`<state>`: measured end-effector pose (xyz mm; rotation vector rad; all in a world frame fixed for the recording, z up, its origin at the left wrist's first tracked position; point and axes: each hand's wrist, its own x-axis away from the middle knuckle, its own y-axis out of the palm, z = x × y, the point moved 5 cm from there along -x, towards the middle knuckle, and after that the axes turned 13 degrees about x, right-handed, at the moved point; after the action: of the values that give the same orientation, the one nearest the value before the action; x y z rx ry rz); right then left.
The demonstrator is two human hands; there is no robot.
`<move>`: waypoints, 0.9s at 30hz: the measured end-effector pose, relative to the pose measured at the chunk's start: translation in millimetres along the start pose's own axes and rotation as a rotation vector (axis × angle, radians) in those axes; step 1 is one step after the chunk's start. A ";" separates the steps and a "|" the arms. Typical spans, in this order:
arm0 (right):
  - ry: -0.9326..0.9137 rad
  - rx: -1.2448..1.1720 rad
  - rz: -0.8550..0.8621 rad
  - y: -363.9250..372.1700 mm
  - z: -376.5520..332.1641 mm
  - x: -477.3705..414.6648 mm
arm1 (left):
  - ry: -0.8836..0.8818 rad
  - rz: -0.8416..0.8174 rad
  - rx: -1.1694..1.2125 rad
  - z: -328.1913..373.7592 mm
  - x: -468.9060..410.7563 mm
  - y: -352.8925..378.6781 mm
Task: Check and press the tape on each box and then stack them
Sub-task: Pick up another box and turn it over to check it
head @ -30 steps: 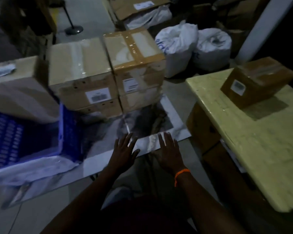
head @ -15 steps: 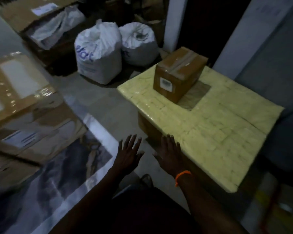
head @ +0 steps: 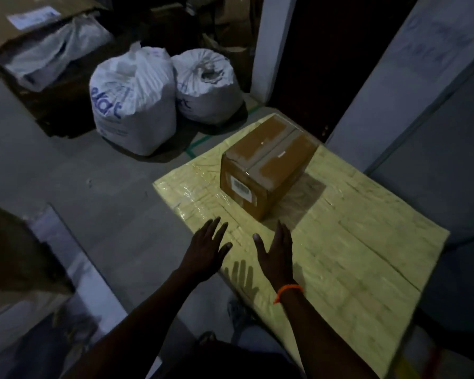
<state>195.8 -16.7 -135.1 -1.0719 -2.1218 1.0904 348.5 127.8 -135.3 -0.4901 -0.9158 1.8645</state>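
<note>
Left hand [head: 207, 247] and right hand [head: 275, 254] are splayed flat, apart, holding nothing (left over the table [head: 353, 255] edge). Taped box [head: 268, 165] at twelve o'clock, tabletop stretching toward four.

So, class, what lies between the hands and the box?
Only bare yellow tabletop separates the left hand, the right hand and the box, in the head view.

head cam | worn, fwd+down | near; box [head: 268, 168] on table [head: 361, 269] ahead
</note>
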 end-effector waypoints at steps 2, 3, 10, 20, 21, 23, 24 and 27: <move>0.003 -0.050 0.011 -3.9 -4.6 -43.8 | -0.048 0.061 0.057 1.0 -32.2 -14.4; 0.001 -0.062 0.012 -6.6 -7.8 -66.2 | -0.074 0.094 0.088 3.1 -47.5 -22.6; -0.086 -0.087 0.155 -50.4 -10.9 -245.7 | -0.092 0.215 0.097 33.0 -173.2 -44.0; 0.034 0.192 0.038 -72.0 47.8 -422.6 | -0.365 0.345 0.421 37.6 -204.5 10.3; 0.032 0.218 0.053 -74.9 50.0 -423.1 | -0.385 0.376 0.490 36.6 -202.3 12.0; 0.042 0.265 0.068 -80.0 59.3 -419.9 | -0.455 0.463 0.637 35.5 -193.1 11.9; 0.022 0.279 0.076 -82.2 63.4 -415.1 | -0.507 0.516 0.715 34.4 -185.8 11.1; -0.075 0.209 0.096 -85.2 77.4 -384.3 | -0.716 0.578 0.897 31.5 -158.2 7.2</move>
<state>316.5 -399.2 -139.8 -1.0571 -1.9765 1.3839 394.9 -26.7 -129.6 0.5645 -0.2541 2.7952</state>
